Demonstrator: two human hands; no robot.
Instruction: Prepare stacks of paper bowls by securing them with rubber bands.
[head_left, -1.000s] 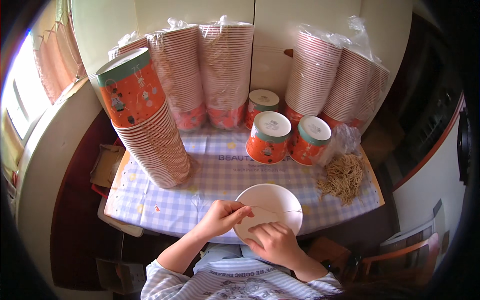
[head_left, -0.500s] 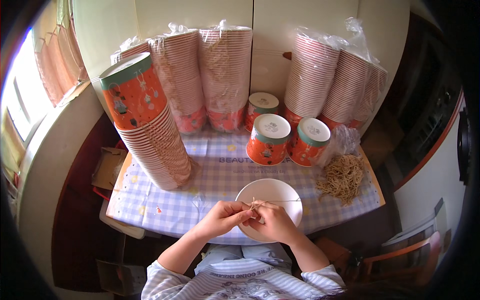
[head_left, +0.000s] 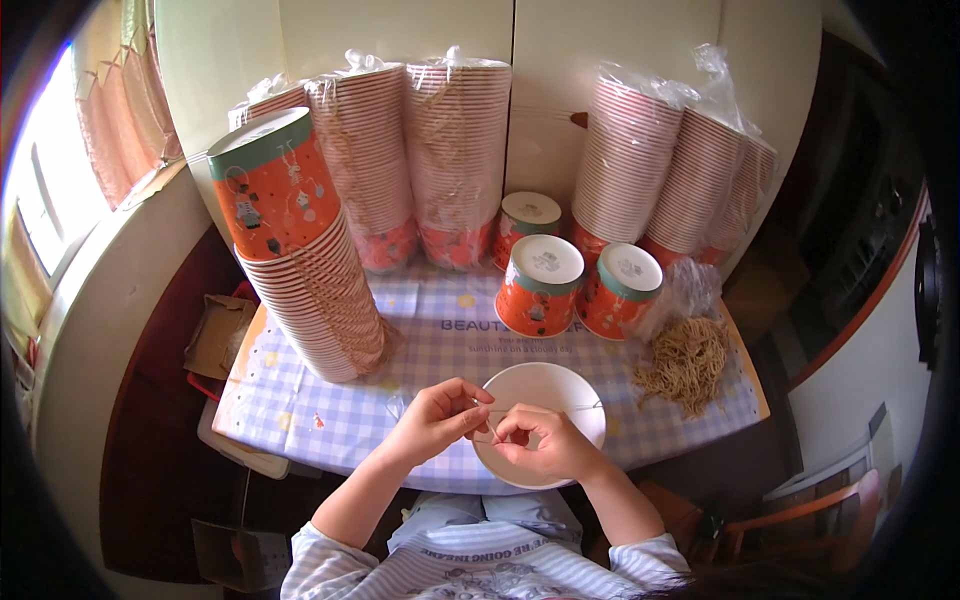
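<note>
My left hand (head_left: 440,418) and my right hand (head_left: 548,442) are close together at the near side of a white round paper tub (head_left: 545,380), whose pale inside faces up. Both hands pinch a thin beige cord between thumb and fingers, and a short piece shows in the gap between them. One thin strand (head_left: 585,407) stretches from the hands over the tub to its right rim. The exact knot or loop of the cord is too small to make out.
A loose heap of beige cords (head_left: 685,365) lies at right beside crumpled plastic. Orange tubs (head_left: 540,305) stand upside down behind. A tall tub stack (head_left: 310,300) leans at left; bagged stacks (head_left: 455,160) line the back. All rest on a checked tablecloth (head_left: 420,320).
The hands have drawn slightly apart, the left fingers lifting up and left. The crossed cord ends seen above the fingers before no longer stick up there. The view has shifted slightly.
</note>
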